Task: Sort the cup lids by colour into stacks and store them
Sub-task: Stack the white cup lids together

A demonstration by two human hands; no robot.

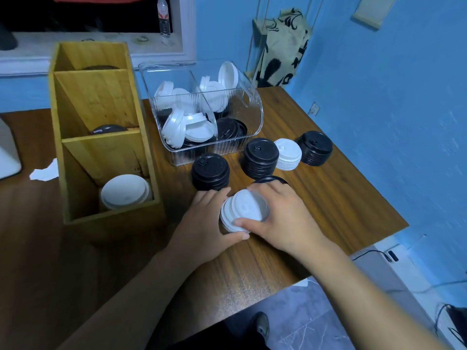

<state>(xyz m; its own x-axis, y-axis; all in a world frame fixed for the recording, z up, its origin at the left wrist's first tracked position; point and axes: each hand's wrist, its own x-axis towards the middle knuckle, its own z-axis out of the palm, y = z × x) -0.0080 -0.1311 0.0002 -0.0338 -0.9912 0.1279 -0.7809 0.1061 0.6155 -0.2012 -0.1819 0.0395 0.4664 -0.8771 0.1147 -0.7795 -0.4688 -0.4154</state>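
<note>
White plastic, smooth and faintly glossy, forms the short round held stack [246,210] of lids standing on the wood-grain table [341,198] near its front edge. The left hand [207,218] curls round the stack's left side, thumb along the near base. The right hand [285,218] clamps it from the right, fingers over the far rim and thumb on the near rim. The stack's axis is close to upright, tipped slightly away and to the right, with the domed tops facing up.

Behind the hands stand three ridged black stacks, all upright: the near black stack [210,171], the middle black stack [261,157] and the far black stack [314,147]. A lower white stack [288,154] sits between the last two, touching the middle one. A single black lid [271,178] lies flat, partly hidden by the right fingers.

The ribbed clear bin [254,114] has two compartments. Loose white lids [177,127] lie tumbled at all angles in the left one, and loose black lids [231,130] lean on edge in the right, with more white above them.

The wooden box [113,215] has three sloped compartments. The nearest holds stored white lids [125,192], the middle one holds stored black lids [108,128], and the farthest holds something dark that cannot be made out.
</note>
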